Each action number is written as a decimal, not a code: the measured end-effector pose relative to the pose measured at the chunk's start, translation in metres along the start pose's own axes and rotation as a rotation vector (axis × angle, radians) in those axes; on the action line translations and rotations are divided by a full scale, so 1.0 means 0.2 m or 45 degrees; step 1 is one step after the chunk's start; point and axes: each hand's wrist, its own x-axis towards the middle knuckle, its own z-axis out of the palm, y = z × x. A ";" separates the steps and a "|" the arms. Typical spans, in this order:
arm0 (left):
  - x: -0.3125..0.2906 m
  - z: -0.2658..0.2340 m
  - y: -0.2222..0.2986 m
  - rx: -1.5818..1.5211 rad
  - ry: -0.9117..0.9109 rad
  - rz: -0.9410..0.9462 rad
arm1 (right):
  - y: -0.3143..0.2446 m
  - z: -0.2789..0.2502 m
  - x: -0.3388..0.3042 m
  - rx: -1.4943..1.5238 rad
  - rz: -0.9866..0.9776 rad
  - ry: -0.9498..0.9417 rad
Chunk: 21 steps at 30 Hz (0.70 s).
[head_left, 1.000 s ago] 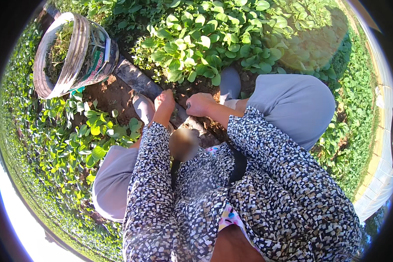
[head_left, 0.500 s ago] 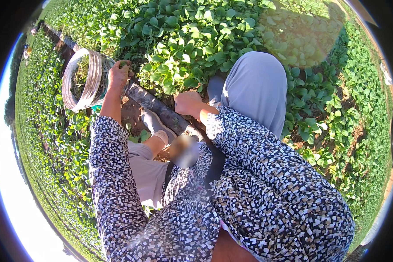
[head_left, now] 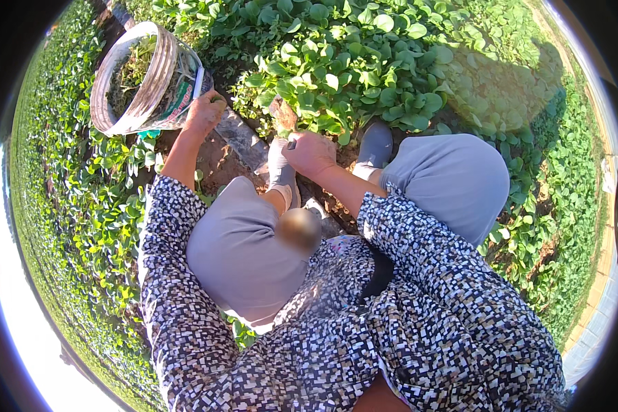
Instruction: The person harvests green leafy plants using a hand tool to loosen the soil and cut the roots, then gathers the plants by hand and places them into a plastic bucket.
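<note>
Bucket (head_left: 159, 72) with green-and-red printed label (head_left: 180, 101), left hand (head_left: 204, 113) curled at its side, grip unclear, right hand (head_left: 310, 154) clenched round dark-tipped handle (head_left: 292, 145)

1. On my feed, L hand (head_left: 204, 114) is at the side of a tilted bucket (head_left: 159, 77); can't tell if it grips.
2. I see R hand (head_left: 312, 154) closed on a dark handle (head_left: 292, 145), brn blade-like piece (head_left: 283, 114) just beyond.
3. Bucket holds grn-brn plant bits (head_left: 133, 72).
4. Leafy plants (head_left: 350, 79) nr grey shoes (head_left: 375, 143).
</note>
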 end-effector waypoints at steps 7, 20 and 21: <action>-0.19 0.32 -0.44 0.276 -0.115 -0.239 | 0.13 -0.05 -0.09 -0.191 -0.170 -0.148; -0.07 0.81 -0.49 0.207 -0.292 0.337 | 0.18 -0.28 -0.22 -0.098 -0.142 -0.066; -0.06 0.82 -0.50 0.186 -0.299 0.319 | 0.17 -0.28 -0.22 -0.006 -0.093 -0.098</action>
